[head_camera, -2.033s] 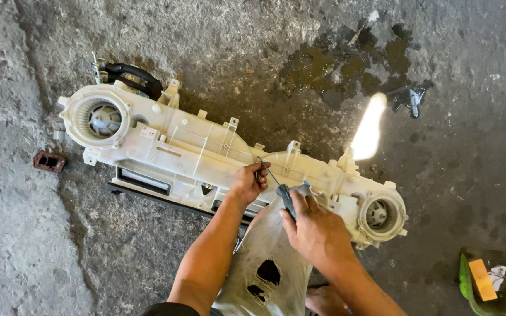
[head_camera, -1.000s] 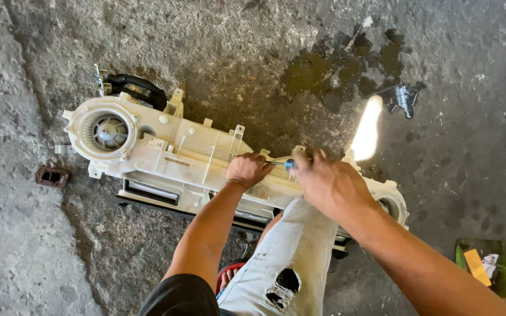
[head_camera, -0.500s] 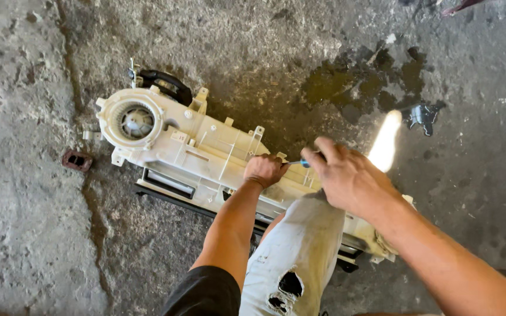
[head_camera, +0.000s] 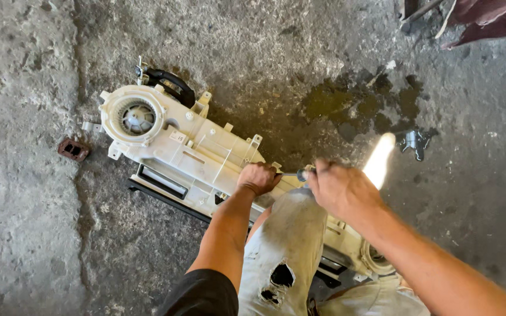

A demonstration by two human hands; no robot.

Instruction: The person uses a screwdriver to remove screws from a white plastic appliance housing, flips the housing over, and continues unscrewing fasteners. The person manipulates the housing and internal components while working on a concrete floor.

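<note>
On the cream plastic blower housing [head_camera: 206,155], my left hand [head_camera: 257,177] presses fisted; my right hand [head_camera: 341,188] grips what looks like a screwdriver [head_camera: 295,174].

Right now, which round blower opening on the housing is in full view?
The left blower opening, fan visible inside. The other opening sits half hidden beside the right forearm.

A worker in pale, dirt-stained trousers [head_camera: 285,246] torn open in ragged holes at the knee, a short black sleeve [head_camera: 203,292] on the left arm, both forearms and hands bare
</note>
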